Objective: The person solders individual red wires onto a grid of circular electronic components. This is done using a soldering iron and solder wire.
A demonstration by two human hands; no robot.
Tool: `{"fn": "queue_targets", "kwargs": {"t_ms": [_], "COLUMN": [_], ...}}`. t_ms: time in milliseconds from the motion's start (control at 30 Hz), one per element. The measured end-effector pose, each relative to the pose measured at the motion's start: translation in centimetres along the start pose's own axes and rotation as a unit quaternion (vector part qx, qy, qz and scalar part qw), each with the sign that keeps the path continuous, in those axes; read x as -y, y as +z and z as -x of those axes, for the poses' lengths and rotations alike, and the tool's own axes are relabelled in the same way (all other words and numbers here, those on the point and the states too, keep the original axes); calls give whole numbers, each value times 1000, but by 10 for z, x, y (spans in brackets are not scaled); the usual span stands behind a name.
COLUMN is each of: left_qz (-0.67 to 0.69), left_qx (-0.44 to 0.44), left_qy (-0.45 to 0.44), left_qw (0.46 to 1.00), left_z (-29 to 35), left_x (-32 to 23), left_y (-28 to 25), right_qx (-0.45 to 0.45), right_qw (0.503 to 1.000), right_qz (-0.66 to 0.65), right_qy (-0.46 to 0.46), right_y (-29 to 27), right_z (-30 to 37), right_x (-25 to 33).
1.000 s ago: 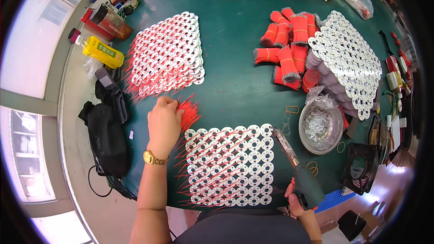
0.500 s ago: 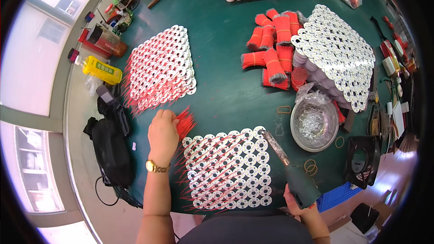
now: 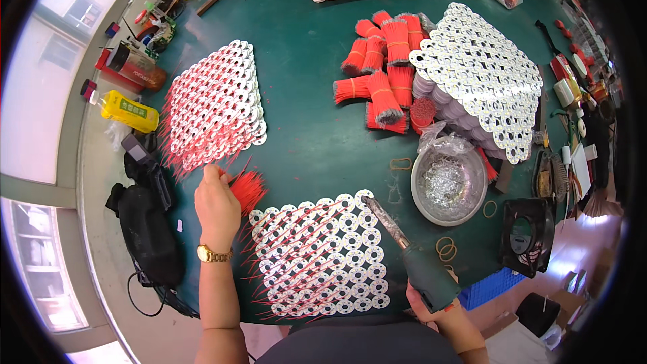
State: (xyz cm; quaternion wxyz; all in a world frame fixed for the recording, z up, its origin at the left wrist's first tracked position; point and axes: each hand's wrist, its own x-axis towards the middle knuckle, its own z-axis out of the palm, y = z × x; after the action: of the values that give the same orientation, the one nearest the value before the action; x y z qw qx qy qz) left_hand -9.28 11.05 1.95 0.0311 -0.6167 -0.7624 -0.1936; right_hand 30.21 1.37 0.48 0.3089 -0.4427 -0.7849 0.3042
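Observation:
My left hand [image 3: 218, 210], with a gold watch on its wrist, is closed on a fanned bunch of short red wires [image 3: 248, 191], just off the upper left corner of a panel of round white circuit boards [image 3: 322, 256]. Red wires lie slantwise over most of that panel, their ends sticking out past its left edge. The right-hand columns of discs carry no wires. My right hand [image 3: 423, 302] is wrapped round the dark green handle of a soldering iron [image 3: 431, 280]. Its metal tip meets the disc at the panel's top right corner.
Wired panels [image 3: 216, 104] are stacked far left. Tied red wire bundles [image 3: 384, 98], a tall stack of bare panels [image 3: 482, 81] and a metal bowl [image 3: 449, 182] with silvery scraps stand right. A black fan [image 3: 528, 237] sits at the right edge, a black bag [image 3: 151, 232] at the left.
The whole view has shifted, so things appear farther left. My left hand has moved slightly left, away from the panel, with the red wires. The soldering iron's tip stays at the same corner disc.

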Motion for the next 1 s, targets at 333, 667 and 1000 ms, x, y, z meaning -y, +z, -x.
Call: {"fn": "queue_targets", "kwargs": {"t_ms": [333,667,1000], "left_qz": [79,314,215], "left_qx": [-102,107,166], "left_qy": [-22,68,51], "left_qw": [991,941,961], "left_z": [-6,53,76], "left_x": [5,-102,-108], "left_y": [-2,-12,8], "right_qx": [20,47,24], "right_qw": [999,999,997], "right_qz": [-35,-12,-47], "right_qy": [18,15,53], "right_y": [-2,2,2], "right_z": [-9,3,2], "right_x": [5,1,8]}}
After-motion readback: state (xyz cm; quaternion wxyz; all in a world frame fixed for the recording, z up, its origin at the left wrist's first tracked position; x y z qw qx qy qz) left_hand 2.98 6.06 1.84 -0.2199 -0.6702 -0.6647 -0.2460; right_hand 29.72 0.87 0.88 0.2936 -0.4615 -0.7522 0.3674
